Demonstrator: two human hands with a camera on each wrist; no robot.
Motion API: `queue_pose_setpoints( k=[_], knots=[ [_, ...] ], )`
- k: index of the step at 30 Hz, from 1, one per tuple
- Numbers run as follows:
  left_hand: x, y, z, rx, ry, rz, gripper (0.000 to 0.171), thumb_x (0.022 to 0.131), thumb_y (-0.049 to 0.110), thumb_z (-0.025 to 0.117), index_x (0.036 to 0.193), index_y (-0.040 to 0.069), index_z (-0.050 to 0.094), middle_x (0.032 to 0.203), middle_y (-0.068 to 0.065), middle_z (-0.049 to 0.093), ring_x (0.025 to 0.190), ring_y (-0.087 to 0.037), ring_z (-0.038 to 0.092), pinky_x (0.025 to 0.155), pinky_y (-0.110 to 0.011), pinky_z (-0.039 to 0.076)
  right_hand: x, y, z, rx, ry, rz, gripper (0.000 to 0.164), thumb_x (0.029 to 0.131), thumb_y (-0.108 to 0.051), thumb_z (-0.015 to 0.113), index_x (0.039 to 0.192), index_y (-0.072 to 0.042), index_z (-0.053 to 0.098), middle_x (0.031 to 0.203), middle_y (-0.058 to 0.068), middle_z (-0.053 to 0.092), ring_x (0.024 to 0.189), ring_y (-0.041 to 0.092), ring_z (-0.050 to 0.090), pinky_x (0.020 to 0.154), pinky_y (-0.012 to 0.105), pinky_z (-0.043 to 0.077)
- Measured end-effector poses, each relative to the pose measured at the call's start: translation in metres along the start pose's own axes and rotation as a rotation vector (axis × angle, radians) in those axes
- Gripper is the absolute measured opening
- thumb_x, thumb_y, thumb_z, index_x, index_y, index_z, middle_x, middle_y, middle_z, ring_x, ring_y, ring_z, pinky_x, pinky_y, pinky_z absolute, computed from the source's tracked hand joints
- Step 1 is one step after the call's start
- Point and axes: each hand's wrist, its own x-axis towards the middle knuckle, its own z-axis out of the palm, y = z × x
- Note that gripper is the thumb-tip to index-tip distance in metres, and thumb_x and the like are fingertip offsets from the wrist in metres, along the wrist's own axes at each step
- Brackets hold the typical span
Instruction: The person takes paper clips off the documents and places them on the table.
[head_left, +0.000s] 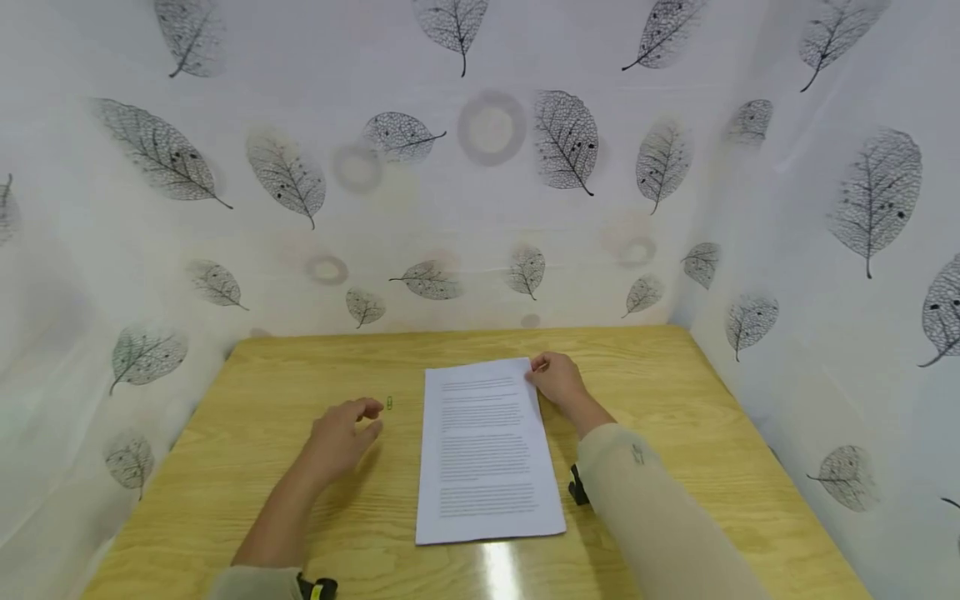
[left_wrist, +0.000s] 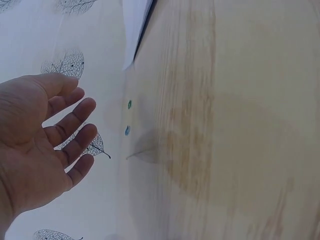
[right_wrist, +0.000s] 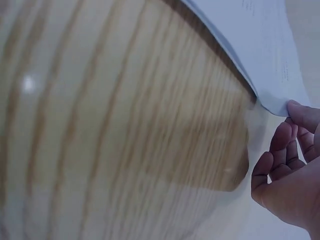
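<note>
A stack of printed paper [head_left: 487,450] lies in the middle of the wooden table. My right hand [head_left: 557,379] pinches its far right corner, the thumb on top and the fingers beneath. That corner of the paper [right_wrist: 272,100] is slightly raised in the right wrist view. My left hand [head_left: 341,437] hovers left of the stack with fingers loosely bent and nothing in them. Just beyond its fingertips lies a small green paper clip [head_left: 389,402]. In the left wrist view, a blue clip [left_wrist: 127,130] lies near the green clip [left_wrist: 129,104].
The wooden table [head_left: 645,367] has a white curtain [head_left: 495,283] with leaf prints along its back and sides. Dark straps [head_left: 577,486] sit at both wrists. Light reflects off the table's front part.
</note>
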Motion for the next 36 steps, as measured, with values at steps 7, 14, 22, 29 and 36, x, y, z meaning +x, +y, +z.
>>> queue_pose_setpoints(
  k=[7,14,22,29,36],
  knots=[
    [-0.005,0.005,0.004,0.004,-0.002,0.011,0.037,0.111,0.025,0.063,0.142,0.007,0.066,0.138,-0.014,0.072,0.126,-0.042,0.068,0.111,-0.072,0.045,0.006,0.010,0.001,-0.121,-0.008,0.016,0.012,0.096,-0.014,0.079,0.099,-0.007,0.070,0.096,0.009,0.074,0.085,0.021,0.062,0.069,0.027,0.044],
    [-0.009,0.007,0.006,0.011,0.000,0.011,0.034,0.110,0.025,0.063,0.140,0.008,0.068,0.136,-0.012,0.073,0.130,-0.042,0.064,0.112,-0.073,0.043,0.003,0.008,0.001,-0.244,-0.032,0.020,0.021,0.098,-0.017,0.077,0.113,-0.007,0.067,0.109,0.012,0.075,0.092,0.023,0.064,0.080,0.033,0.050],
    [-0.010,0.007,0.009,0.024,0.005,0.030,0.031,0.111,0.024,0.062,0.136,0.007,0.068,0.135,-0.014,0.074,0.136,-0.047,0.060,0.114,-0.077,0.038,-0.002,0.000,0.000,-0.342,-0.079,-0.023,0.018,0.099,-0.014,0.068,0.116,-0.009,0.066,0.100,0.011,0.071,0.084,0.023,0.061,0.075,0.032,0.049],
    [-0.007,0.011,0.007,0.027,0.012,0.041,0.031,0.110,0.024,0.062,0.135,0.007,0.069,0.134,-0.014,0.074,0.132,-0.046,0.062,0.112,-0.076,0.040,-0.003,-0.006,-0.002,-0.377,-0.085,-0.050,0.021,0.106,-0.017,0.058,0.118,-0.005,0.071,0.112,0.013,0.076,0.091,0.024,0.066,0.081,0.036,0.054],
    [-0.005,0.013,0.006,0.035,0.008,0.034,0.034,0.111,0.024,0.061,0.139,0.007,0.068,0.138,-0.016,0.072,0.136,-0.047,0.061,0.115,-0.076,0.039,-0.013,-0.029,-0.023,-0.384,-0.122,-0.057,0.032,0.111,-0.026,0.051,0.127,-0.004,0.069,0.119,0.014,0.075,0.094,0.025,0.065,0.084,0.041,0.055]
  ],
)
